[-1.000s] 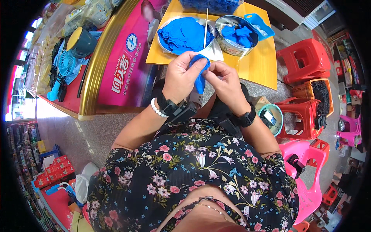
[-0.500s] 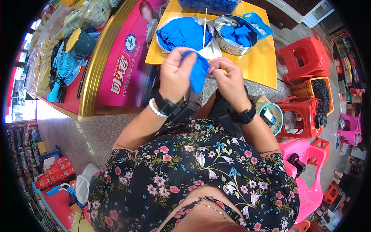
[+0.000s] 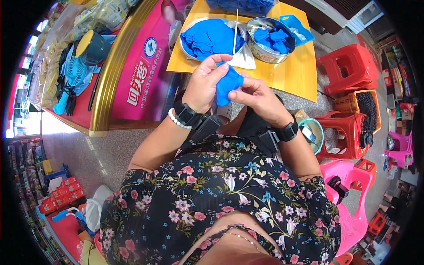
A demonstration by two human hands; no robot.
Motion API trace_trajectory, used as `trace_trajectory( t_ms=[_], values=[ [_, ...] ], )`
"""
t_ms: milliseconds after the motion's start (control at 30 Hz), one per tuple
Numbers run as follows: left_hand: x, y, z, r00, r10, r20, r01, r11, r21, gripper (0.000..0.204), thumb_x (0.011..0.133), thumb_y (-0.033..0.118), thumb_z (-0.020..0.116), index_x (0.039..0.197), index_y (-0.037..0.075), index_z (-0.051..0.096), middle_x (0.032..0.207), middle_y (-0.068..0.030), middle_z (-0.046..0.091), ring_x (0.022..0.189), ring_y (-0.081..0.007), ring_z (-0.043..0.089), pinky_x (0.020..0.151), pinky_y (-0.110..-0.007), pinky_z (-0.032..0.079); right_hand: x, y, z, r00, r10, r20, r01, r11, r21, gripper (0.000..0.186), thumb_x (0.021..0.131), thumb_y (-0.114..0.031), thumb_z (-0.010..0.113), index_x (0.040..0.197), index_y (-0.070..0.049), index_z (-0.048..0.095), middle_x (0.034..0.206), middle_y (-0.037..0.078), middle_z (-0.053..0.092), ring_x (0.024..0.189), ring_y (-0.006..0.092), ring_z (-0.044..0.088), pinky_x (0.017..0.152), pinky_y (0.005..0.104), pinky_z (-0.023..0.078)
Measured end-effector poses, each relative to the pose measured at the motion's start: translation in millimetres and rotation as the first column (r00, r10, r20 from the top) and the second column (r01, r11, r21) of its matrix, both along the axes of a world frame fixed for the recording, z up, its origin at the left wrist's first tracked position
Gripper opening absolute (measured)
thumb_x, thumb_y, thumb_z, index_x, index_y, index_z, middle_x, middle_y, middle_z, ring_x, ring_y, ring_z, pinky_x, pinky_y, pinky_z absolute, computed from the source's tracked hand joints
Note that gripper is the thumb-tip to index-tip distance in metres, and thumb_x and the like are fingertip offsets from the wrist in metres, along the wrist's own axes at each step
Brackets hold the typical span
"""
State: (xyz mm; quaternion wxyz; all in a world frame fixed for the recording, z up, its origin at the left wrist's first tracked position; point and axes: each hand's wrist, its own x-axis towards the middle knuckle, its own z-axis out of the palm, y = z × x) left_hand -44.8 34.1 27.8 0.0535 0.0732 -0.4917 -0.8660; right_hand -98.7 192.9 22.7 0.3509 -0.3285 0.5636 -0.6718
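A small piece of blue cloth (image 3: 228, 86) is held up between my two hands, just off the table's near edge. My left hand (image 3: 201, 87) pinches it at its left side, thumb and fingers closed. From the other side, the thumb and fingers of my right hand (image 3: 261, 100) press on the cloth. Beyond them, a pile of flat blue cloth pieces (image 3: 210, 37) lies in a round pale dish. To its right, a round metal tin (image 3: 270, 57) contains bunched blue pieces (image 3: 277, 40). A thin pale stick (image 3: 235, 33) lies across the dish's right side.
The yellow table (image 3: 298, 75) also carries a clear box of blue pieces (image 3: 240, 6) and a small blue basket (image 3: 304, 37). A gold-edged pink counter (image 3: 126, 66) stands at the left. Red stools (image 3: 346, 66) and a teal bin (image 3: 310, 132) are on the right.
My right hand has turned, its thumb now over the cloth. The cloth, hanging long before, is now gathered shorter between my hands.
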Motion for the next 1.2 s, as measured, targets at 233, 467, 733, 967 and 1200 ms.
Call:
trace_trajectory(
  t_ms=[233,467,733,967,1200],
  values=[
    [-1,-4,-5,0.995,-0.088,-0.052,0.074,0.972,-0.224,0.02,0.093,0.012,0.054,0.112,0.006,0.057,0.091,0.0007,0.058,0.078,-0.003,0.054,0.067,-0.018,0.046,-6,8,10,0.923,0.27,0.273,-0.274,0.961,-0.024,0.03,0.092,-0.026,0.059,0.068,-0.008,0.057,0.059,-0.006,0.046,0.056,0.0036,0.04,0.054,0.0199,0.033],
    [10,-16,8,0.977,-0.092,-0.192,0.028,0.95,-0.311,0.031,0.095,0.017,0.052,0.123,0.005,0.053,0.101,-0.0001,0.057,0.066,-0.0021,0.044,0.062,-0.018,0.042,-8,12,2,0.756,0.27,0.597,-0.078,0.942,-0.326,0.035,0.098,-0.036,0.042,0.082,-0.006,0.052,0.062,-0.003,0.041,0.055,0.009,0.034,0.06,0.0263,0.035],
    [12,-13,0,0.949,-0.124,-0.289,-0.029,0.882,-0.471,0.019,0.09,0.002,0.055,0.109,-0.001,0.059,0.101,-0.0053,0.059,0.08,-0.0098,0.062,0.069,-0.022,0.051,-5,6,6,0.633,0.232,0.739,-0.022,0.959,-0.283,0.031,0.097,-0.035,0.043,0.102,-0.007,0.054,0.064,-0.003,0.042,0.056,0.0093,0.036,0.065,0.0282,0.038],
    [16,-10,-7,0.96,0.089,-0.267,-0.225,0.815,-0.535,0.008,0.091,0.004,0.055,0.097,-0.001,0.058,0.088,-0.0054,0.062,0.077,-0.0127,0.065,0.067,-0.023,0.053,-12,-4,-12,0.642,-0.163,0.749,0.31,0.949,-0.06,0.02,0.094,-0.03,0.052,0.1,-0.012,0.058,0.072,-0.006,0.049,0.062,0.0074,0.047,0.067,0.0308,0.041],
    [18,-41,-16,0.983,0.169,-0.066,-0.175,0.979,-0.107,0.015,0.094,0.015,0.053,0.102,0.004,0.059,0.088,-0.0054,0.065,0.075,-0.0119,0.063,0.07,-0.028,0.054,-74,-32,-53,0.856,-0.481,-0.19,0.508,0.851,0.132,0.022,0.088,-0.023,0.059,0.097,-0.004,0.065,0.085,0.007,0.064,0.074,0.0196,0.059,0.074,0.0307,0.047]
  ],
)
